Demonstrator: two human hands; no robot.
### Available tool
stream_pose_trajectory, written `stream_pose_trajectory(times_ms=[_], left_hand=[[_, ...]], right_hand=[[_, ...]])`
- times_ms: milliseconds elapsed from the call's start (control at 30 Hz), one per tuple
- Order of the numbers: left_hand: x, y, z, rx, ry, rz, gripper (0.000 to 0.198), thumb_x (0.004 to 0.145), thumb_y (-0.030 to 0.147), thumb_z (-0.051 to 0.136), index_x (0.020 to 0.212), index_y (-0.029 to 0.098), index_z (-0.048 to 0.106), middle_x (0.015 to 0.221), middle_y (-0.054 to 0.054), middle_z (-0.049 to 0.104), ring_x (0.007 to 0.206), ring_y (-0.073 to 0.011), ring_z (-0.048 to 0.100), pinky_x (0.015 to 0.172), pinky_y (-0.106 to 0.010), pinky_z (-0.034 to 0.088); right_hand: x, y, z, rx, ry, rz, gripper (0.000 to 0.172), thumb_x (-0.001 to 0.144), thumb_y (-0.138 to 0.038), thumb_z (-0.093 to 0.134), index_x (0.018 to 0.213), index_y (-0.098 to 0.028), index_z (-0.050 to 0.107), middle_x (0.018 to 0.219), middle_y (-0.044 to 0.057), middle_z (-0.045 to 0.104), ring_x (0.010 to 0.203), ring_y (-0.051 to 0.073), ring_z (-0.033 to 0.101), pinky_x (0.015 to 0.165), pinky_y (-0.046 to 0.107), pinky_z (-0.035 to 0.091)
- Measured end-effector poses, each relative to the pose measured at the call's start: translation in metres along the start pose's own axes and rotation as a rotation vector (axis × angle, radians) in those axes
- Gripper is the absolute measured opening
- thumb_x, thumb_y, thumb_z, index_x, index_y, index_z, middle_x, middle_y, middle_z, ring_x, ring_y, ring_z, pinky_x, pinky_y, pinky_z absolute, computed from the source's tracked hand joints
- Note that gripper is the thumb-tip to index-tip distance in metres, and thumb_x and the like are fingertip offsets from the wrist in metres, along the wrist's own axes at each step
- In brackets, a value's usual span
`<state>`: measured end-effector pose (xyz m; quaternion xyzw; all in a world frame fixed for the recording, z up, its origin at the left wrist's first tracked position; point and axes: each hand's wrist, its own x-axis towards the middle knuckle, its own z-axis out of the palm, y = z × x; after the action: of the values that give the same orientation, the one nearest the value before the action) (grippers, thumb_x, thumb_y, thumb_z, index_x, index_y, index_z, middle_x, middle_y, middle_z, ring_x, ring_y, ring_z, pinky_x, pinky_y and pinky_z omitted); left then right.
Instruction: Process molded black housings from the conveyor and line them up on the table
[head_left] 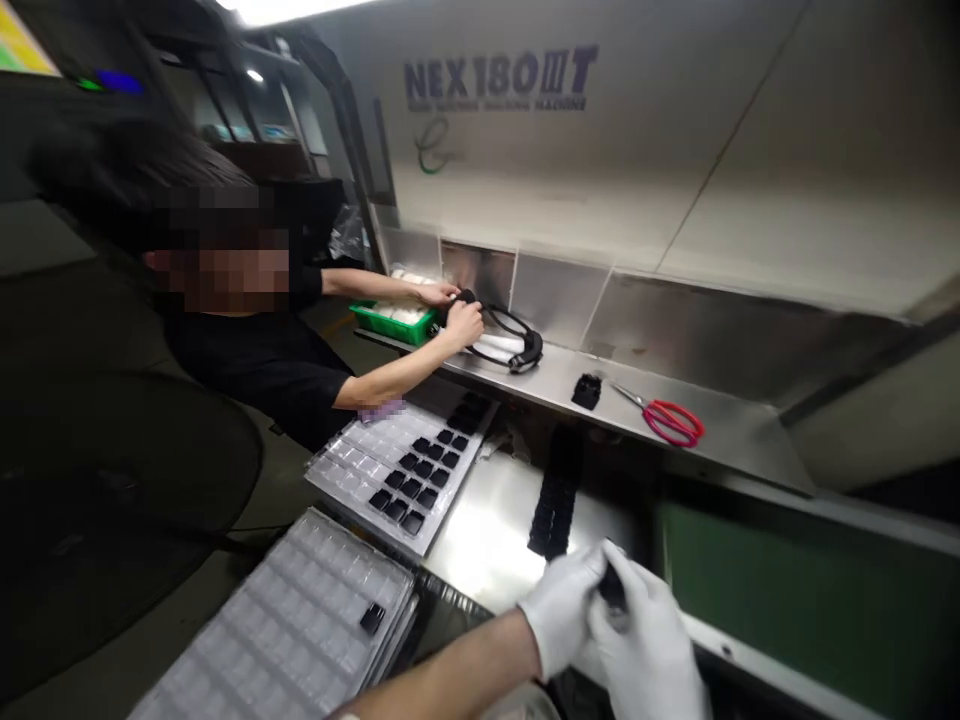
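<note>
My left hand (561,608), in a white glove, is closed with its fingertips on a small black plastic part (613,588). Gripping the same part from the other side is my right hand (651,645), gloved in white too. The fingers cover most of the part, so its shape is hard to make out. Just beyond my hands, a row of black parts (555,505) lies on the metal work surface (487,520). A clear compartment tray (285,610) lies to the left, with one black part (372,618) in it.
A co-worker (255,350) at the left handles a black strap-like device (525,350) on the metal shelf (720,450). Red-handled scissors (671,422) and a black part (586,391) lie there, beside a green basket (390,325). Another tray (337,475) holds several black parts.
</note>
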<state>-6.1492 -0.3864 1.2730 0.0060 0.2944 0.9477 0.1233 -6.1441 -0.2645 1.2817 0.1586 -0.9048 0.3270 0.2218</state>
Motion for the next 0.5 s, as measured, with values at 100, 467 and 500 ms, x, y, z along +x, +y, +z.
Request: stream_pose_trajectory(times_ms=[100,467,500], left_hand=[[-0.015,-0.003,-0.058,0.242,0.151,-0.081,0.065,0.091,0.074,0.077,0.120,0.015,0.071,0.113,-0.018,0.078,0.112,-0.0329,0.078,0.110,-0.050,0.061],[0.068,-0.025,-0.207,1.289,0.393,-0.176,0.026,0.098,0.036,0.079,0.111,0.014,0.071,0.131,-0.015,0.071,0.121,-0.0288,0.065,0.115,-0.049,0.048],[0.073,-0.029,-0.210,1.336,0.378,-0.170,0.024,0.099,0.035,0.078,0.110,0.014,0.071,0.128,-0.013,0.071,0.119,-0.0276,0.065,0.113,-0.048,0.048]], right_hand=[[-0.036,-0.024,0.035,0.081,-0.151,0.048,0.061,0.100,-0.028,0.058,0.160,-0.034,0.059,0.151,0.011,0.069,0.138,0.033,0.070,0.117,0.055,0.062],[-0.071,0.102,0.124,0.096,-0.429,0.694,0.067,0.095,-0.022,0.058,0.161,-0.011,0.055,0.155,0.020,0.062,0.137,0.030,0.066,0.124,0.038,0.048],[-0.066,0.117,0.137,0.093,-0.420,0.740,0.069,0.094,-0.019,0.057,0.161,-0.007,0.053,0.158,0.023,0.059,0.142,0.030,0.063,0.125,0.035,0.045]])
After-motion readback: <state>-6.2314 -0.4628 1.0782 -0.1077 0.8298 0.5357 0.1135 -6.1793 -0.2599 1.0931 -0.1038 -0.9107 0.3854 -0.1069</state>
